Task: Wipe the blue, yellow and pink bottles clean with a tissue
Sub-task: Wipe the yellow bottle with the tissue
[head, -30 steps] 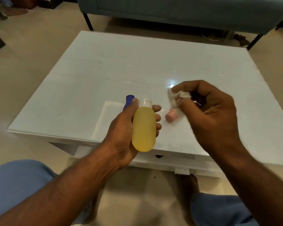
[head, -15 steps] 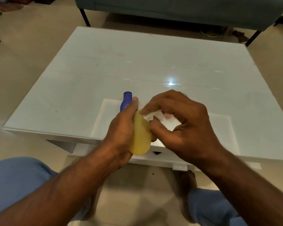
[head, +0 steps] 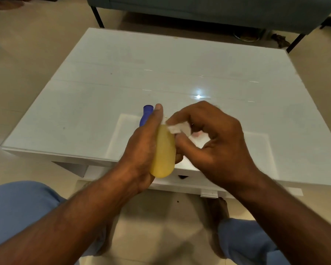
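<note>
The left hand [head: 141, 150] was wrapped around the yellow bottle [head: 163, 155], gripping it from its nine o'clock side with the thumb stretched up along the bottle toward the cap and the rounded base pointing back toward the person, out past the near edge of the white desk [head: 180, 73]. The right hand [head: 220, 144] was curled in from three o'clock, its fingers pinched onto a small white tissue [head: 175, 128] that was pressed against the upper part of the yellow bottle, just below the cap. The blue bottle [head: 146, 115] stood on the desk at about eleven o'clock from the yellow one, mostly hidden behind the left thumb, with only its top and upper side showing. A small patch of the pink bottle [head: 197, 133] showed through the gap under the right hand's curled fingers, at three o'clock from the tissue; how it lay could not be told. A teal sofa [head: 199, 8] stood beyond the desk at twelve o'clock.
</note>
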`<action>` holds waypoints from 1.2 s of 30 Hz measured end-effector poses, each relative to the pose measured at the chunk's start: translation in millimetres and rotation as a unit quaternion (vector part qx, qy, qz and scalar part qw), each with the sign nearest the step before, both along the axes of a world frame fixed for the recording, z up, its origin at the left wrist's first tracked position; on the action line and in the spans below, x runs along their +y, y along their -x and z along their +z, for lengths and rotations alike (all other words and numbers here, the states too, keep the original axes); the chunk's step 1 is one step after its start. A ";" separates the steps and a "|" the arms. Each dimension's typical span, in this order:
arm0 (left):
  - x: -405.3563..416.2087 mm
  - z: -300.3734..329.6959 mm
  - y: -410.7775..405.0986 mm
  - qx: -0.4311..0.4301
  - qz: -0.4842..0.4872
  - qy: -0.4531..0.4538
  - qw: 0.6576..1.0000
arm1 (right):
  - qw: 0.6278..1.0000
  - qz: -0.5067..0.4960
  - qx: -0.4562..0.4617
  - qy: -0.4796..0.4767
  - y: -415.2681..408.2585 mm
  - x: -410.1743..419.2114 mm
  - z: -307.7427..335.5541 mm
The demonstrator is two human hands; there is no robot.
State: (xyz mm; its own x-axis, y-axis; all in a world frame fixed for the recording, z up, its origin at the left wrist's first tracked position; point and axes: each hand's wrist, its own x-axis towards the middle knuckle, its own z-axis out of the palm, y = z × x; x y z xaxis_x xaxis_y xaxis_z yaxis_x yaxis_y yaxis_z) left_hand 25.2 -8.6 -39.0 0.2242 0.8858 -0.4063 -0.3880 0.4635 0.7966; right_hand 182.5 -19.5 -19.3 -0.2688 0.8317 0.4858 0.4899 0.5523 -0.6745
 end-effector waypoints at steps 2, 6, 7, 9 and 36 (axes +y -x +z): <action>1.5 0.4 -0.1 0.012 0.008 0.000 1.000 | 0.999 -0.029 0.019 0.017 -3.3 3.0 0.2; 7.2 -0.3 5.1 -0.061 0.043 0.028 0.997 | 0.998 0.057 0.002 0.009 5.7 -5.9 -2.3; 8.8 0.0 6.7 -0.085 0.045 0.042 0.995 | 0.996 0.087 -0.013 0.007 8.9 -8.9 -2.8; 11.1 -2.6 9.3 -0.098 0.050 0.059 0.992 | 0.992 0.121 -0.028 0.011 10.9 -10.4 -2.9; 9.8 2.8 9.0 -0.079 0.051 0.083 0.992 | 0.995 0.084 0.047 0.024 18.4 -10.3 -3.1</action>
